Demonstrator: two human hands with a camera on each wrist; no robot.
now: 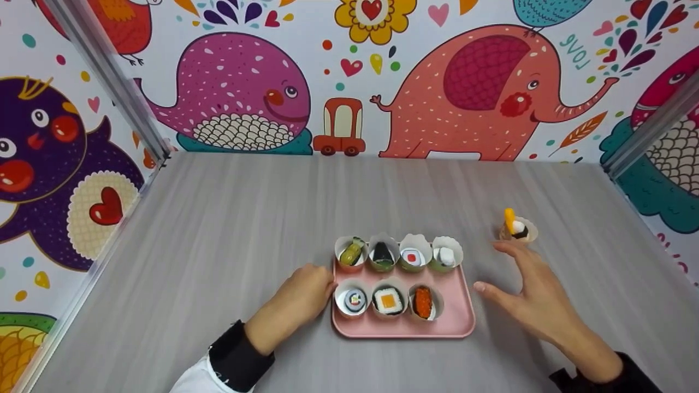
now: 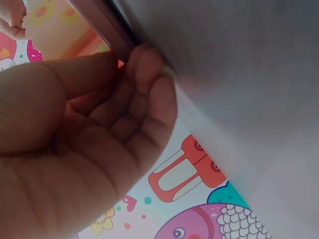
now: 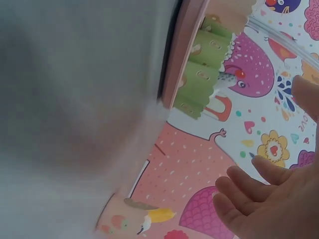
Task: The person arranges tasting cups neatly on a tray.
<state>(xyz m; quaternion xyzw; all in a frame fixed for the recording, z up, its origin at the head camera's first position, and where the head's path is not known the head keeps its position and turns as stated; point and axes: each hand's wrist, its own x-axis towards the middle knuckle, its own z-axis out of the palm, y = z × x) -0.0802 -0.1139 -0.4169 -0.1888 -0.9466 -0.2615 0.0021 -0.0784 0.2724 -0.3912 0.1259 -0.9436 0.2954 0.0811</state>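
A pink tray [image 1: 457,308] carries two rows of paper cups, each with a small toy sushi piece. My left hand [image 1: 304,295] pinches its left rim; the left wrist view shows thumb and curled fingers meeting at the tray edge [image 2: 97,22]. Among the front cups are a white-and-orange square roll [image 1: 388,301] and an orange roe piece [image 1: 422,302]. Right of the tray, my right hand [image 1: 540,297] is held in the air with fingers spread and holds nothing. Just beyond its fingertips stands a single paper cup [image 3: 117,219] with a yellow-topped sushi piece [image 1: 510,220].
The grey table [image 1: 235,218] extends around the tray. Behind it stands a wall panel [image 1: 349,71] printed with cartoon animals, with metal posts [image 1: 109,82] at the corners. Similar printed panels close off the left and right sides.
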